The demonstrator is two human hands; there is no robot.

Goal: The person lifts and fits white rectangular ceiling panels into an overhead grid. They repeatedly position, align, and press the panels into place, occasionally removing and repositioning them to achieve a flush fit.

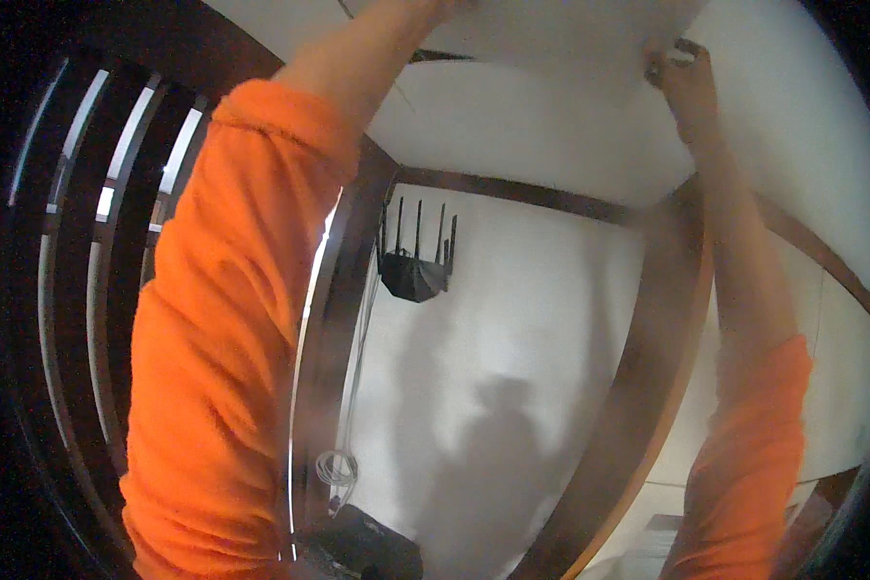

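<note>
Both my arms, in orange sleeves, reach up toward the white ceiling. My left hand [443, 6] is cut off by the upper edge, so its fingers are hidden. A thin dark piece [442, 56] shows just below it. My right hand [688, 89] is raised at the upper right with its fingers curled around something small and dark, too blurred to name. Between the hands is a pale grey, hazy surface [570, 34] against the ceiling. Whether it is a separate object or part of the ceiling I cannot tell.
A black router [416, 275] with several upright antennas hangs on the white wall [522, 290]. A coiled white cable [336, 469] hangs below it, above a dark object [362, 541]. Dark slatted bars [97, 261] stand at left. A brown wooden beam [638, 387] runs down at right.
</note>
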